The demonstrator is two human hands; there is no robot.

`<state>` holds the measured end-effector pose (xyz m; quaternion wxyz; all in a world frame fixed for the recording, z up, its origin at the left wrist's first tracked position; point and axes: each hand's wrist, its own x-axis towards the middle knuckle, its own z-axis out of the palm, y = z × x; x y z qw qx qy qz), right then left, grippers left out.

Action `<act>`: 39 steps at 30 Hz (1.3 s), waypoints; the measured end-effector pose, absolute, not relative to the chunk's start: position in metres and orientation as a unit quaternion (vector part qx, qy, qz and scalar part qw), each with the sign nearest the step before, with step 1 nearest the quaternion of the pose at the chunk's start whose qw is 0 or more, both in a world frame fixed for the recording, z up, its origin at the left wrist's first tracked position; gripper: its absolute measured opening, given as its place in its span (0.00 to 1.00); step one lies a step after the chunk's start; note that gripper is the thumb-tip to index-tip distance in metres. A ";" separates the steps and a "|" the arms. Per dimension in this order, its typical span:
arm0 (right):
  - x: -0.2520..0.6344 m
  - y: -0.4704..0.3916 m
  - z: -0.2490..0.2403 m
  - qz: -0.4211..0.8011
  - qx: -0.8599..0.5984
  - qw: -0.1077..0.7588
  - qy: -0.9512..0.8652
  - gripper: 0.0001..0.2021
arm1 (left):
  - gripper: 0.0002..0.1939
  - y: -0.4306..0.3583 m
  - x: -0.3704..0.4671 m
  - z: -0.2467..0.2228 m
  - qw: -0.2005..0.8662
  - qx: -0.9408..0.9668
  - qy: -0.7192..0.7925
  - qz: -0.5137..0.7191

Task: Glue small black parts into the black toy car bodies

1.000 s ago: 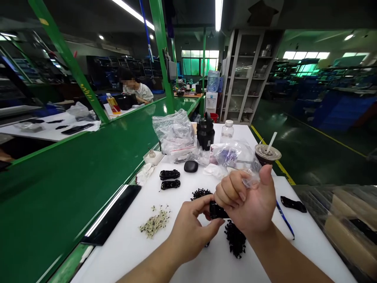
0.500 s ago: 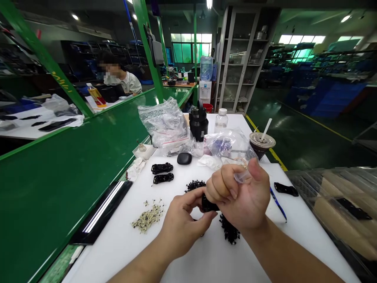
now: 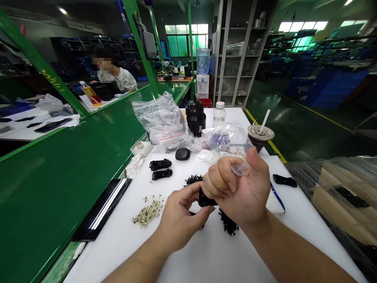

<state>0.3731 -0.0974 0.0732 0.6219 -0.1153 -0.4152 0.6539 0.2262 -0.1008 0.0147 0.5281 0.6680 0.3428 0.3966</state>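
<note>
My left hand (image 3: 179, 220) is closed on a black plastic part (image 3: 205, 198), pinched between thumb and fingers. Against that part's upper right side, my right hand (image 3: 238, 186) is held with its fingers curled and thumb raised. A clear plastic piece (image 3: 240, 168) shows in the right fist; its full shape is hidden. Under the hands lie a pile of small black pieces (image 3: 228, 223) and, farther back, another black pile (image 3: 193, 180). Pale small pieces (image 3: 147, 213) are heaped left of my left hand. Two long black plastic parts (image 3: 161, 174) rest behind them.
Plastic bags (image 3: 160, 122), a black flask (image 3: 196, 120), a clear jar (image 3: 219, 113) and a lidded drink cup (image 3: 260, 134) stand at the back. A blue tool (image 3: 277, 197) and another black part (image 3: 284, 180) lie right. A person (image 3: 118, 76) sits beyond the green partition.
The camera view has shifted slightly, so the surroundings sit a little higher and farther left. Both hands keep nearly the same grip and position at the black part.
</note>
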 end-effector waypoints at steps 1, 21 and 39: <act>0.373 -0.098 0.074 0.658 -0.109 0.617 -0.417 0.34 | 0.09 -0.101 0.227 0.015 0.535 0.665 0.336 0.398; 0.372 -0.098 0.072 0.656 -0.115 0.591 -0.455 0.32 | 0.07 -0.100 0.225 0.009 0.527 0.671 0.341 0.393; 0.372 -0.098 0.070 0.662 -0.091 0.599 -0.441 0.31 | 0.09 -0.099 0.223 0.008 0.508 0.696 0.336 0.382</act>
